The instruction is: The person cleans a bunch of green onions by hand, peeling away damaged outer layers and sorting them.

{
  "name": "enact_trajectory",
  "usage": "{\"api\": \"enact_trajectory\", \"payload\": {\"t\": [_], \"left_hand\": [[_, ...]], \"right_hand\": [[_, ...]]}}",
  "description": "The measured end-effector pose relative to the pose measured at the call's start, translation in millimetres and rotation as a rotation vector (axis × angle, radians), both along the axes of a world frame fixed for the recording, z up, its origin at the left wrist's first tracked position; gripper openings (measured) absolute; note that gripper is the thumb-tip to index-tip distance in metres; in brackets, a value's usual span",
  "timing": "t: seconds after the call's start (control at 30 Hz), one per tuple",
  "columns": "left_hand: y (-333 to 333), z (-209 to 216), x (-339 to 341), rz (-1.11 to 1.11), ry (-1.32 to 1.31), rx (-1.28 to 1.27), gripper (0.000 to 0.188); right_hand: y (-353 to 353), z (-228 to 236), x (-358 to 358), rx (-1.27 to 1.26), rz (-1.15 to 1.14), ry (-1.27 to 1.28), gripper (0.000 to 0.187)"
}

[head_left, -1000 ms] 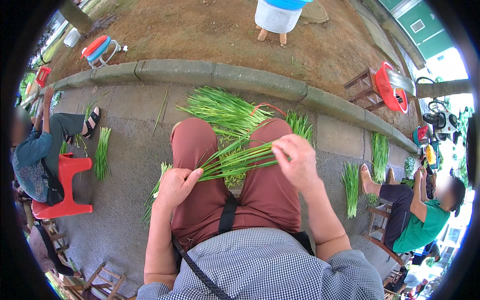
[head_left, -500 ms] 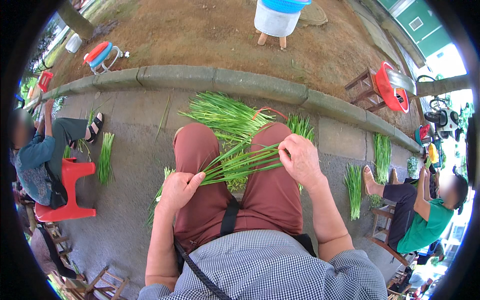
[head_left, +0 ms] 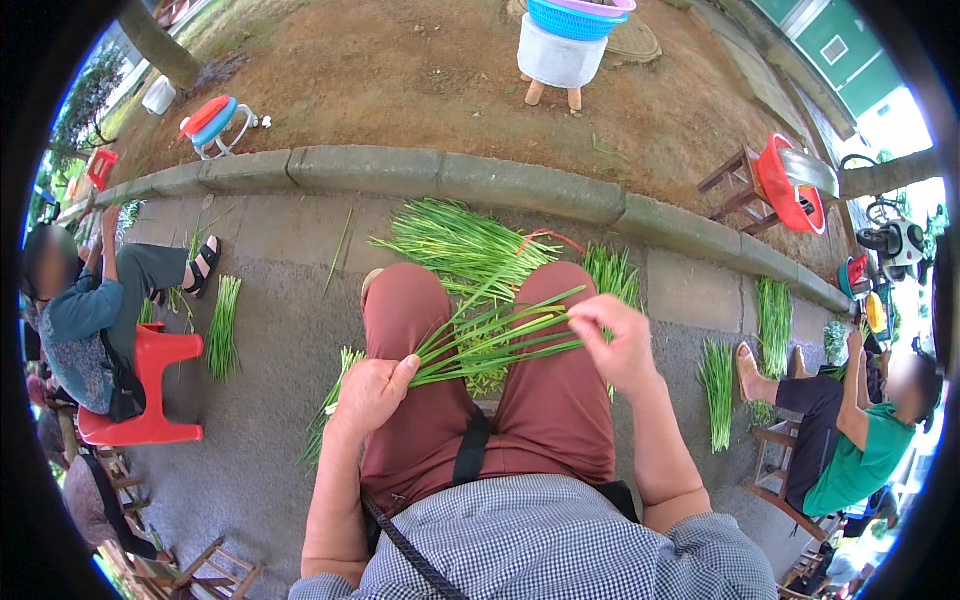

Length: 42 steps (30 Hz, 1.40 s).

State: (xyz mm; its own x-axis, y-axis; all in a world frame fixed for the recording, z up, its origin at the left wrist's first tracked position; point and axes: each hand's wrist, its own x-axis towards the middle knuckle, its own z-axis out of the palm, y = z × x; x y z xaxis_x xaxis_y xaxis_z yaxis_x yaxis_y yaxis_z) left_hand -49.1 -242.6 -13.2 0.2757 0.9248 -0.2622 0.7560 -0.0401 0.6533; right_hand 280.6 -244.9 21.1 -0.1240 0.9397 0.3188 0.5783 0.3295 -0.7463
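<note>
My left hand [head_left: 372,395] is closed round one end of a bunch of green chives [head_left: 490,345], thumb on top, above my left thigh. The stalks fan out to the right across my lap. At their far ends my right hand [head_left: 618,345] has thumb and forefinger pinched together on a stalk tip. Beyond my knees a large heap of chives [head_left: 455,245] lies on the pavement, with a red strip [head_left: 550,236] at its right side. Short cut-off bits [head_left: 487,382] are scattered between my legs. Beside my left knee lie more stalks [head_left: 328,420], partly hidden by my arm.
A stone kerb [head_left: 390,170] runs beyond the heap. Left, a person sits near a red plastic stool [head_left: 160,385] and a chive bundle [head_left: 224,325]. Right, a person in green sits by chive bundles [head_left: 716,390]. Baskets [head_left: 570,20] top a white bucket [head_left: 562,55] on the soil.
My right hand has drawn slightly right and down, from gripping across the stalks to pinching at their tips. The loose ends have spread apart. My left hand keeps its grip.
</note>
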Motion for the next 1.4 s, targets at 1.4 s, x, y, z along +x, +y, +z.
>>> {"api": "enact_trajectory", "payload": {"t": [1.4], "left_hand": [[-1, 3, 6, -0.055, -0.041, 0.023, 0.057]], "right_hand": [[5, -26, 10, -0.258, -0.079, 0.135, 0.002]]}}
